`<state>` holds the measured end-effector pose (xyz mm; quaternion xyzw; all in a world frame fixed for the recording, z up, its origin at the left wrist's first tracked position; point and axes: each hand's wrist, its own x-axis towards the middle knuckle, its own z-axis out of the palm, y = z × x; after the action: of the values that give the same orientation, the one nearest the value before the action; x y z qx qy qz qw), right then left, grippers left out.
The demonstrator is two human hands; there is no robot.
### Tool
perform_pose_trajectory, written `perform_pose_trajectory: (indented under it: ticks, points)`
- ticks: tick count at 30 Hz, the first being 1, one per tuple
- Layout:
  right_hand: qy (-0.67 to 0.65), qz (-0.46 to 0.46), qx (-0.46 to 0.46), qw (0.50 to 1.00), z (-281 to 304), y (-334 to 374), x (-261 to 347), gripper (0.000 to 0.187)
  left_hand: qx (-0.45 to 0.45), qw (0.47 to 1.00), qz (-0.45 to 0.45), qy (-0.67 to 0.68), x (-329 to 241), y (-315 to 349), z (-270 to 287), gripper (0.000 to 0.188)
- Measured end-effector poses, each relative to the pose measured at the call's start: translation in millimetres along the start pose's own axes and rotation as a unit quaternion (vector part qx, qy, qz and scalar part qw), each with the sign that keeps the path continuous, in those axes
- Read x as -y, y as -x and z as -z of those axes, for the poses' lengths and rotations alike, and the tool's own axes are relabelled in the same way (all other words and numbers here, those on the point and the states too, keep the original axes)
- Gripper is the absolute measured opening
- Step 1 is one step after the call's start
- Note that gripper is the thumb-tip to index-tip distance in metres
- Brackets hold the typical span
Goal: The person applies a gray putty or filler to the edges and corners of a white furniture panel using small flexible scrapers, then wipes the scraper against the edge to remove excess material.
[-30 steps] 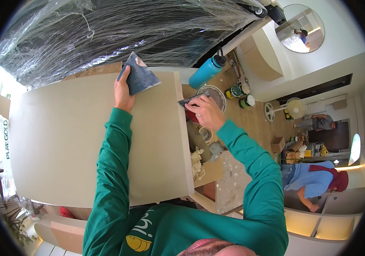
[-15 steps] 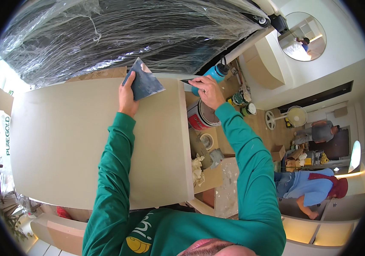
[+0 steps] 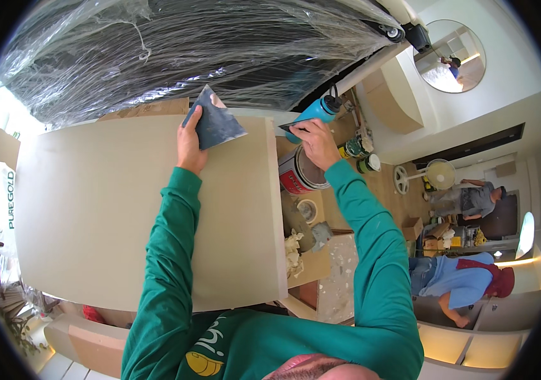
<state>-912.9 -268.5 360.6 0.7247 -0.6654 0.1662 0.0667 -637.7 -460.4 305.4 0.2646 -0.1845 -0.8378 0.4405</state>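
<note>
My left hand (image 3: 189, 149) is closed on a thin, flat blue-grey square sheet (image 3: 218, 123) with a pale patch near its top corner. It is over the far right part of a broad, smooth beige panel (image 3: 93, 209). My right hand (image 3: 320, 144) is out past the panel's right edge, with fingers pinching a thin dark flat piece (image 3: 290, 125) seen nearly edge-on. I cannot tell its exact kind. Below that hand is a large paint bucket (image 3: 294, 174) with a red and white label. A blue bottle (image 3: 322, 111) stands just beyond it, partly hidden by the fingers.
Clear plastic sheeting (image 3: 175, 57) covers the far side. Right of the panel are a small round container (image 3: 307, 210), crumpled paper (image 3: 294, 253) and paint cans (image 3: 368, 163). Farther right are a fan (image 3: 440, 174), a person in blue (image 3: 454, 278) and another in grey (image 3: 476, 199).
My right hand has moved slightly right and toward me with the dark piece. My left hand and its sheet have barely shifted. The person in grey has changed posture.
</note>
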Motion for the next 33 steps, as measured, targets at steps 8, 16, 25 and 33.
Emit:
perform_pose_trajectory:
  ticks: [8, 16, 25, 33]
  points:
    - [0.015, -0.011, 0.024, 1.0, -15, -26, 9, 0.037, 0.017, 1.0, -0.005, 0.001, -1, -3, 6, 0.038]
    - [0.025, 0.019, 0.072, 0.997, 4, -10, 17, 0.041, 0.005, 1.0, -0.002, 0.006, 0, 1, 2, 0.037]
    - [0.043, -0.032, -0.008, 0.999, -20, -24, 17, 0.039, 0.001, 1.0, -0.002, -0.005, 0, 0, 1, 0.038]
    - [0.043, -0.014, -0.01, 0.999, -25, -13, 22, 0.039, 0.013, 1.0, -0.01, -0.006, 1, -2, 3, 0.036]
